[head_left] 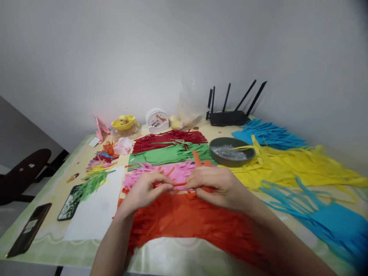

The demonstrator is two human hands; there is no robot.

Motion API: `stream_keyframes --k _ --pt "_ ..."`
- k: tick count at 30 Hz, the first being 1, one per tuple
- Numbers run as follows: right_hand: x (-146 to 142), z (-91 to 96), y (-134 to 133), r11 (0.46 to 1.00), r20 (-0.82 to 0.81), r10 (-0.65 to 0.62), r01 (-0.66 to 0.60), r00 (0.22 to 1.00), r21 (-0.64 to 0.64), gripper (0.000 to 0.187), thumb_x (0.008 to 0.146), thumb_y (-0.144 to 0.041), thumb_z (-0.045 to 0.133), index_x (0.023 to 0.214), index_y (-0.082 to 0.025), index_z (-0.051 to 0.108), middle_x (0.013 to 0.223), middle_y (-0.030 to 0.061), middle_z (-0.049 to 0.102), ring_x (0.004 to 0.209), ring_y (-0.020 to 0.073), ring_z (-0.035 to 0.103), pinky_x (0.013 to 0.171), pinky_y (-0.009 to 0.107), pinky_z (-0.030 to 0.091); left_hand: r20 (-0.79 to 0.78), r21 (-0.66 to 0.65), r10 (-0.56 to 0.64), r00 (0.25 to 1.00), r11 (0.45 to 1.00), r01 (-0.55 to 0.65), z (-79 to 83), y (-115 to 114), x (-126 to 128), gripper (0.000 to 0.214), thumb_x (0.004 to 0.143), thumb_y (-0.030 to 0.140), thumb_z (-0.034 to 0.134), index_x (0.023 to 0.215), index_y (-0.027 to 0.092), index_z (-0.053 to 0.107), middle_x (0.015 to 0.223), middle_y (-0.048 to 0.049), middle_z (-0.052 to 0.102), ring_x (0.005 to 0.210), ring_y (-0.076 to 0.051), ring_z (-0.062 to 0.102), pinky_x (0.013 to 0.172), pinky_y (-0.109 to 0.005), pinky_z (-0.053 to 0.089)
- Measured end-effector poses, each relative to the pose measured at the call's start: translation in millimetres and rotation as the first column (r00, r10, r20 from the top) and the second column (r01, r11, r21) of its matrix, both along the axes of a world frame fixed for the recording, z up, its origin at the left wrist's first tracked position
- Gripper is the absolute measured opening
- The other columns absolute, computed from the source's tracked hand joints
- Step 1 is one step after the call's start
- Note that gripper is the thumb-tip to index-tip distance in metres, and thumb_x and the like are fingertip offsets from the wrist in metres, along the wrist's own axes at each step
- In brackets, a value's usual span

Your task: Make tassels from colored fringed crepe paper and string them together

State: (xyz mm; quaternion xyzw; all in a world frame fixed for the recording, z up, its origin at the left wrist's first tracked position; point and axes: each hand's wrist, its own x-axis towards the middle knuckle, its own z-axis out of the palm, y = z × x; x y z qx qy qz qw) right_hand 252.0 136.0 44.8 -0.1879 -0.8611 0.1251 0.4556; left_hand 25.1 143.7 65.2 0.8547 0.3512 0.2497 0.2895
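My left hand [151, 188] and my right hand [214, 184] are both closed, close together over the middle of the table. Stretched between their fingertips is a thin orange-red paper strip [179, 184]. More orange paper ends stick up behind my right hand's fingers. Below the hands lies a fringed orange-red paper sheet [184, 216]. A pink fringed sheet [184, 171] is just behind them, then a green one [161, 154] and a dark red one [166, 140]. My fingers partly hide the strip's ends.
At the right lie yellow fringed paper [287, 166] and blue fringed paper [339, 218]. A grey bowl [232, 161] holds clear crumpled plastic. A black router [230, 118] stands at the back. On the left are two phones [69, 205], a white sheet [94, 218] and a small multicoloured fringe bundle [94, 184].
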Motion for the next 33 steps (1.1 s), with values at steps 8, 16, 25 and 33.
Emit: stream_keyframes --k 8,16,25,33 --pt "5 2.9 -5 0.989 0.057 -0.122 0.126 0.991 -0.079 0.025 0.083 -0.013 0.054 0.097 -0.024 0.072 0.092 0.0038 0.074 0.084 0.0170 0.069 0.078 0.028 0.053 -0.026 0.452 0.144 0.989 0.884 -0.116 -5.7 3 -4 0.015 0.088 0.021 0.054 0.085 0.022 0.068 0.078 -0.0028 0.074 0.073 -0.016 0.065 0.101 -0.043 0.036" --pt "-15 18.1 11 0.726 -0.032 0.049 -0.057 0.998 -0.686 0.035 0.088 -0.047 0.054 0.093 -0.016 0.070 0.096 0.0101 0.074 0.090 0.0216 0.068 0.082 0.034 0.052 0.058 0.794 0.113 0.992 0.597 -0.115 -25.1 13 -17 0.035 0.087 0.011 0.055 0.114 0.031 0.063 0.109 -0.0010 0.073 0.113 -0.019 0.061 0.111 -0.045 0.023" --pt "-40 1.8 9 0.579 -0.372 0.035 -0.322 0.928 -0.749 0.031 0.077 -0.043 0.070 0.084 -0.014 0.068 0.063 0.0017 0.069 0.058 0.0121 0.063 0.062 0.024 0.048 0.279 0.764 0.185 0.942 0.552 -0.335 -35.9 16 -3 0.020 0.086 0.014 0.056 0.098 0.026 0.068 0.091 -0.0024 0.076 0.096 -0.019 0.069 0.106 -0.047 0.032" --pt "-53 -7.8 27 0.673 -0.452 -0.001 -0.334 0.892 -0.660 0.032 0.079 -0.043 0.066 0.094 -0.015 0.065 0.076 0.0036 0.072 0.070 0.0152 0.067 0.069 0.028 0.052 0.635 0.036 0.302 0.711 0.907 -0.419 -43.7 14 21 0.019 0.085 0.029 0.058 0.093 0.019 0.073 0.096 -0.0069 0.075 0.091 -0.021 0.068 0.086 -0.036 0.051"
